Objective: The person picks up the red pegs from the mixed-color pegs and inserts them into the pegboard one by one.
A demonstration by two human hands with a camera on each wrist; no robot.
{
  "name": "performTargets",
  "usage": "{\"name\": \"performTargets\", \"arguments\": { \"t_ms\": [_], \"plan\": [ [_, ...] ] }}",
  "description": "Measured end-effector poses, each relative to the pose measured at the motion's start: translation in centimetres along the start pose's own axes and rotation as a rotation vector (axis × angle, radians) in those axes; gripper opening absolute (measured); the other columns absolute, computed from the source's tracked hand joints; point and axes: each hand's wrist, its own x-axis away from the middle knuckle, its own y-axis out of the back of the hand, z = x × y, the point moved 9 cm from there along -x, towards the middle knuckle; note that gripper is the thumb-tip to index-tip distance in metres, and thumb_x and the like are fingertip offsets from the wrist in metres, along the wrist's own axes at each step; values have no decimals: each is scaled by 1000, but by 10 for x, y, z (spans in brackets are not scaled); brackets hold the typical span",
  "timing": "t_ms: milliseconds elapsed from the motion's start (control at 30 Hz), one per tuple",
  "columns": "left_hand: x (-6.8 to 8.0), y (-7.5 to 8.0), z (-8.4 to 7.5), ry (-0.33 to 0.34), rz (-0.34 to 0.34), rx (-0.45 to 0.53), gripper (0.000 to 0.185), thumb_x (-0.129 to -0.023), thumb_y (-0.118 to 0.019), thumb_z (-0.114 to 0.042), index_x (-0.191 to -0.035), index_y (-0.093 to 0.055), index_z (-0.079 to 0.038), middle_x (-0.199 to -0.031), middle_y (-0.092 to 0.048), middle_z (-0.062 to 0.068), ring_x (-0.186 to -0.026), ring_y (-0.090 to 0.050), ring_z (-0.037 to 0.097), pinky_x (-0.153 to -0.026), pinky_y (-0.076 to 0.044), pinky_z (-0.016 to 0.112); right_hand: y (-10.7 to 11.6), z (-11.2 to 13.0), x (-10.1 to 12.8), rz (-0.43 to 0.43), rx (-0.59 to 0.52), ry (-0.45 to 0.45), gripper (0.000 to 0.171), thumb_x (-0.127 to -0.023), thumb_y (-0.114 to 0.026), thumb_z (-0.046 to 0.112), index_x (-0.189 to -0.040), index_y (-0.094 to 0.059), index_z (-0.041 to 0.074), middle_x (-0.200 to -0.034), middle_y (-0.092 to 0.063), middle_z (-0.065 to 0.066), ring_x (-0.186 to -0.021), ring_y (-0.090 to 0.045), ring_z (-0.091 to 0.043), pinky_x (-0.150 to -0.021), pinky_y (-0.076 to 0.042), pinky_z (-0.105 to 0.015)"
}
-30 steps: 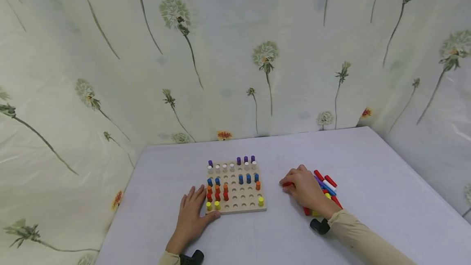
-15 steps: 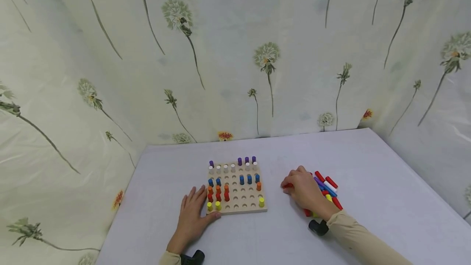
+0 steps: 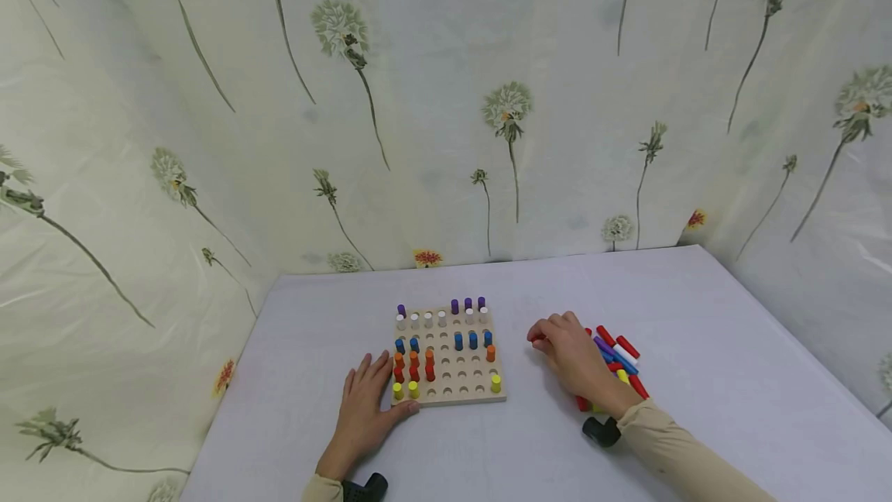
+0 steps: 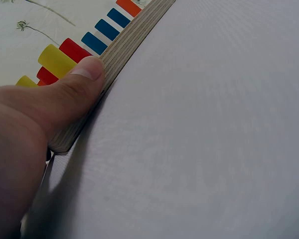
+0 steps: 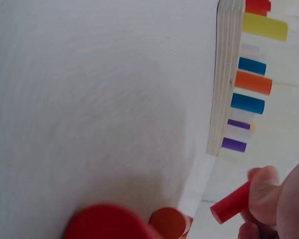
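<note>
A wooden peg board (image 3: pixel 449 397) lies on the table with purple, white, blue, orange, red and yellow pegs standing in it. My left hand (image 3: pixel 364 409) rests flat beside its left front corner, thumb (image 4: pixel 79 82) pressed against the board's edge (image 4: pixel 124 45). My right hand (image 3: pixel 567 355) is right of the board, just off the table, and pinches a red peg (image 5: pixel 231 204) in its fingertips; that red peg (image 3: pixel 538 338) shows at the hand's left tip. Behind the right hand lies a pile of loose pegs (image 3: pixel 620 359).
The grey table (image 3: pixel 697 308) is walled by a dandelion-print curtain (image 3: pixel 446 99) at the back and both sides. Bare tabletop lies between the board and the right hand. Black wrist cameras (image 3: pixel 599 431) sit on both forearms.
My right hand has lifted slightly and shifted a little left and away from the pile, with the red peg in its fingertips. The left hand has stayed put.
</note>
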Motion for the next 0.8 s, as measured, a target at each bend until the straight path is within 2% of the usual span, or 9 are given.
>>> {"name": "performTargets", "arguments": {
  "t_ms": [200, 567, 800],
  "plan": [
    [-1, -1, 2, 0, -5, 4, 94, -85, -82, -58, -156, -52, -5, -168, -44, 13, -162, -24, 43, -131, -10, 70, 3, 12, -5, -38, -65, -7, 15, -98, -77, 13, -109, -69, 16, -100, -70, 3, -98, -53, -16, -78, -54, -28],
    [-2, -3, 4, 4, 1, 3, 93, -86, -82, -58, -156, -52, -5, -168, -44, 12, -162, -23, 42, -131, -9, 69, 6, 40, -13, -95, -233, -23, 14, -99, -75, 11, -111, -69, 11, -92, -70, 5, -89, -53, -13, -72, -50, -24],
    [-1, -2, 4, 6, 3, 1, 93, -85, -82, -58, -156, -52, -5, -168, -44, 12, -163, -22, 42, -131, -9, 69, 3, 56, -18, -119, -255, -49, 13, -100, -74, 11, -112, -71, 14, -100, -72, 2, -94, -54, -15, -76, -52, -26]
  ]
}}
